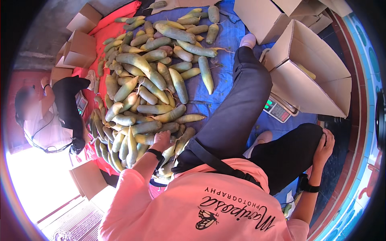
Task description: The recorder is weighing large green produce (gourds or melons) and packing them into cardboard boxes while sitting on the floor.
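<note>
A large heap of long green radishes [141, 64] lies to my left and in front of me. My left hand [162, 140] reaches into the near part of the heap, its fingers over one green radish [144, 139]. On my right knee rests my right hand [324, 147], holding nothing. An open cardboard box [319, 93] stands on a digital scale [279, 110] with lit green digits. Inside the box a pale yellow-green radish [307, 71] partly shows; the rest of the contents is hidden by the walls.
A blue tarp [223, 72] and a red sheet [104, 39] lie under the heap. More cardboard boxes [259, 21] stand behind the open one. Across the heap sits another person [49, 111] beside a second scale [80, 102] and more boxes [80, 49].
</note>
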